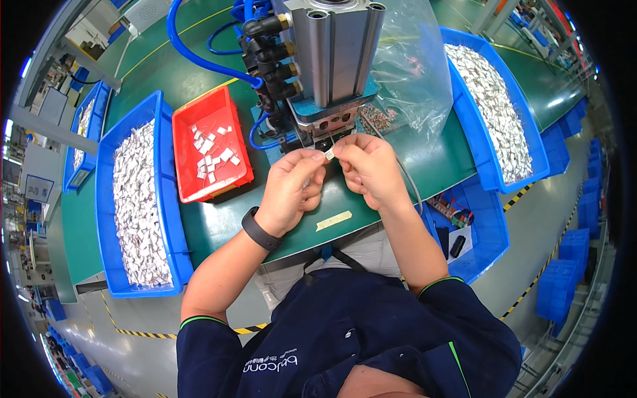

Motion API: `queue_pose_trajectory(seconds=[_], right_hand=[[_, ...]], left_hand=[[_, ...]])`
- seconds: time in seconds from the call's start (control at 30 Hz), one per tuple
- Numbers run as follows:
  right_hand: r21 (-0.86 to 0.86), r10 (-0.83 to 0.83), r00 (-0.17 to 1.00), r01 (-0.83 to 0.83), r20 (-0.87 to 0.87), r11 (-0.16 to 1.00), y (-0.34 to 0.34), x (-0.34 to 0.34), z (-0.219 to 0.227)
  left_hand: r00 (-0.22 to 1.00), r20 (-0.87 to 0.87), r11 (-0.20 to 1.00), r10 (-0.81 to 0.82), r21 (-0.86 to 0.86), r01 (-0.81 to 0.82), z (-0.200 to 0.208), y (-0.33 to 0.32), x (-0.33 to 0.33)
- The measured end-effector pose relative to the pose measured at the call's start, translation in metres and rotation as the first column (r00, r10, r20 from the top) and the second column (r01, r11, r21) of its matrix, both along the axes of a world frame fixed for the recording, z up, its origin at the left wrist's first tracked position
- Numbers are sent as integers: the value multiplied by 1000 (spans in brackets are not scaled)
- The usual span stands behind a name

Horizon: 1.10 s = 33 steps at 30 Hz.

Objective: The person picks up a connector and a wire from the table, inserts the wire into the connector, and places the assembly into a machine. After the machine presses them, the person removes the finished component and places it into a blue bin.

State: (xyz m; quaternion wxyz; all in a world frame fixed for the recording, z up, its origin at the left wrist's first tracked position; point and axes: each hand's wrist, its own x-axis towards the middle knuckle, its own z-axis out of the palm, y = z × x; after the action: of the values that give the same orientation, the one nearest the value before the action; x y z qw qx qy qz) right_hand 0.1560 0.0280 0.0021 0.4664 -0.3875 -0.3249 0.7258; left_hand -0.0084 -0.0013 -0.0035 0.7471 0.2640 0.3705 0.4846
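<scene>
A small white rectangular part (329,154) is pinched between my two hands, just in front of the press. My left hand (294,189), with a dark band on its wrist, is closed with thumb and forefinger on the part's left side. From the other side, my right hand (371,169) grips it the same way. Right behind the fingertips stands a pneumatic press (342,60) with a silver cylinder and a metal tooling block (328,123). The fingers partly cover the part and the tooling's front, so finer detail is hidden.
A red tray (232,182) with a few white parts stands left of the press. Beyond it is a blue bin (174,252) full of similar pieces; another full blue bin (488,176) sits at right. Blue air hoses (199,56), a clear plastic bag (415,73) and yellow tape (334,221) are nearby.
</scene>
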Motion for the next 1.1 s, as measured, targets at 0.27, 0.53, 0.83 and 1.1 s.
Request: queue_pose_trajectory(seconds=[0.27,0.53,0.83,1.1], right_hand=[[58,46,998,-44,-32,997,-6,2,-8],[-72,73,984,-86,-164,994,-3,3,-3],[170,239,956,-267,167,949,-14,-3,10],[240,137,667,-441,732,865,-22,-17,20]], left_hand=[[1000,-18,1000,-14,9,15,-6,0,-3],[998,-9,998,-59,8,59,-3,1,-3],[991,79,990,-111,-78,117,0,3,-2],[985,-73,987,-157,18,159,-2,2,3]])
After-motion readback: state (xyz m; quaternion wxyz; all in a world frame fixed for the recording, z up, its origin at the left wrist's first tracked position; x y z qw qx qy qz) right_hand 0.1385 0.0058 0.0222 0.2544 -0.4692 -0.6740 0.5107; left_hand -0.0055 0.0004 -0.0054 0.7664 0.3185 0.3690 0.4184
